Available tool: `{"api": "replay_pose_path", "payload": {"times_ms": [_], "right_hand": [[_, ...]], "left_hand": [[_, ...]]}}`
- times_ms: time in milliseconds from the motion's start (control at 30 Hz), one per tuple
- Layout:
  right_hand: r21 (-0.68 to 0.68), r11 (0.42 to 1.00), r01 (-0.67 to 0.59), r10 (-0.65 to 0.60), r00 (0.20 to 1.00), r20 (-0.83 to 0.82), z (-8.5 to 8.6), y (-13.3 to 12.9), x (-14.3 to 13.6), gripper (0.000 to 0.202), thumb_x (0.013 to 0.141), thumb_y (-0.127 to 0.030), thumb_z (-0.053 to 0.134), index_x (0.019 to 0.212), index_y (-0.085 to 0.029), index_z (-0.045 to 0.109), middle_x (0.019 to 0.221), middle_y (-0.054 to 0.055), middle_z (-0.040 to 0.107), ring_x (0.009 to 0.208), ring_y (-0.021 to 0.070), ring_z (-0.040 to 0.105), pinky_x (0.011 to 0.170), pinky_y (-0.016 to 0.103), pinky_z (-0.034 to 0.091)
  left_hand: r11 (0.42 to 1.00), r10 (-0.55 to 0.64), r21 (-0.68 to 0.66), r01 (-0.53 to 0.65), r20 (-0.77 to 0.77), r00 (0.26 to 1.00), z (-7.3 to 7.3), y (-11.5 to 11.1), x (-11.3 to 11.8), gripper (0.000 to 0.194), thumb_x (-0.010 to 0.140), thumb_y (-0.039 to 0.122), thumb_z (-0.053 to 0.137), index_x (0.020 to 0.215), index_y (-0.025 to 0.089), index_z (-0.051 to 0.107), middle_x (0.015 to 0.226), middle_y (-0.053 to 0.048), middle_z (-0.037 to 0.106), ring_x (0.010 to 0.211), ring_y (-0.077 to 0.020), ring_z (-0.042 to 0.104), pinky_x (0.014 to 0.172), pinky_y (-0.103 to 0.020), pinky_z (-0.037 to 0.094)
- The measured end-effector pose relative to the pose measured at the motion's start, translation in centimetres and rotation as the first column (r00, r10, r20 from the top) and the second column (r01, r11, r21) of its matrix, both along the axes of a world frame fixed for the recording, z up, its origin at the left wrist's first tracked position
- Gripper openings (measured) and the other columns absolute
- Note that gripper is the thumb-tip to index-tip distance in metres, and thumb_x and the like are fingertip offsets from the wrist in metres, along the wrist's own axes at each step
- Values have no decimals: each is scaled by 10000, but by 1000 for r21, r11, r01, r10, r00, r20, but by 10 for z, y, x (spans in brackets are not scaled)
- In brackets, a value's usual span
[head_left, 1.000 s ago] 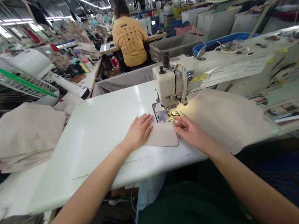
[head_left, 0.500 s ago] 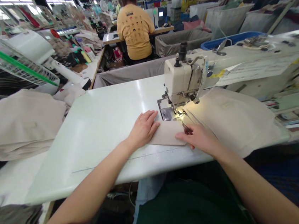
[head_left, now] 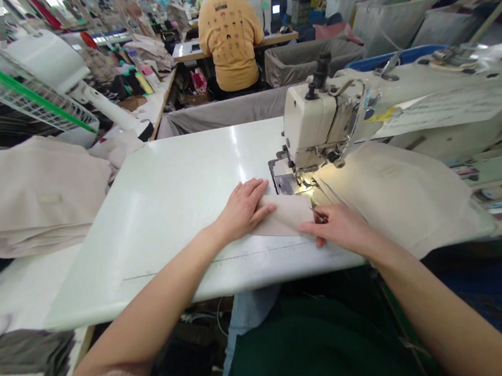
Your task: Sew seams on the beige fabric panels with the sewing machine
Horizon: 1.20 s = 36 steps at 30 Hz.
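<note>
Lying on the white sewing table [head_left: 166,191]: one small beige fabric panel [head_left: 286,215], just before the industrial sewing machine [head_left: 309,125]. Left hand [head_left: 245,209]: flat over the panel's left end, fingers extended. Right hand [head_left: 343,226]: closed around small snips [head_left: 320,216], partly hidden, at the panel's right edge. Large beige cloth [head_left: 408,192]: further right.

Our right hand [head_left: 345,227] has drawn back from the needle plate [head_left: 283,184] towards the front edge of the tabletop [head_left: 170,187]. A small pointed tool [head_left: 320,216] now shows in its fingers (mostly hidden a second ago).
</note>
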State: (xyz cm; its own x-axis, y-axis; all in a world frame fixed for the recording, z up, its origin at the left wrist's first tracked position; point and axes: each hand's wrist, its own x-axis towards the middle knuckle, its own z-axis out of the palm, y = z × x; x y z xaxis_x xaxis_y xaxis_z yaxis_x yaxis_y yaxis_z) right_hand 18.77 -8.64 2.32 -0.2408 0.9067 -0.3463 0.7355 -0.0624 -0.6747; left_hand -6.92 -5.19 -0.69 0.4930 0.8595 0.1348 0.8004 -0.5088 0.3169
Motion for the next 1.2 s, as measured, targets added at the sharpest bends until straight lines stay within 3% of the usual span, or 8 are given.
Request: {"api": "replay_pose_path", "payload": {"times_ms": [167, 367, 533, 667, 767, 1200], "right_hand": [[27, 999, -33, 32, 998, 45, -1, 3, 1, 295, 813, -456, 660, 647, -222, 593, 515, -1, 677, 597, 181, 616, 541, 255, 341], [-38, 997, -61, 61, 998, 10, 2, 8, 4, 314, 821, -485, 649, 667, -214, 615, 512, -2, 671, 586, 181, 608, 549, 264, 341], [44, 994, -102, 99, 992, 76, 4, 6, 0, 320, 831, -452, 639, 620, -229, 548, 465, -20, 615, 545, 171, 604, 522, 260, 312], [88, 994, -70, 66, 996, 55, 0, 5, 0, 283, 846, -474, 618, 718, -224, 588, 540, -42, 623, 483, 152, 600, 530, 258, 347], [93, 994, -62, 61, 998, 20, -4, 4, 3, 287, 823, -483, 643, 716, -222, 591, 611, -45, 643, 475, 141, 602, 535, 261, 362], [69, 990, -121, 113, 987, 111, 3, 10, 1, 285, 817, -428, 657, 643, -229, 550, 510, -31, 635, 569, 167, 607, 551, 266, 317]], "left_hand": [[999, -52, 7, 52, -5, 999, -3, 3, -5, 736, 991, 635, 394, 1520, 125, 349, 1552, -204, 423, 1458, -335, 367, 1212, -543, 261], [997, -83, 0, 83, -34, 996, -2, 2, -8, 776, 978, 647, 420, 1555, 152, 266, 1586, -194, 377, 1483, -330, 327, 1222, -534, 235], [996, -89, -20, 88, -37, 995, -1, 2, -9, 899, 909, 694, 524, 1564, 142, 250, 1593, -210, 357, 1492, -345, 305, 1226, -536, 218], [996, -88, -16, 88, -27, 996, -2, 3, -9, 1038, 811, 744, 624, 1573, 160, 230, 1595, -207, 356, 1491, -358, 303, 1224, -541, 213], [997, -81, -12, 80, -29, 996, -3, 3, -9, 1048, 803, 743, 635, 1571, 152, 236, 1589, -213, 364, 1487, -356, 310, 1222, -532, 217], [996, -80, -47, 80, 3, 997, 0, 4, -10, 1060, 778, 738, 664, 1573, 178, 240, 1599, -199, 354, 1490, -353, 306, 1226, -534, 203]]}}
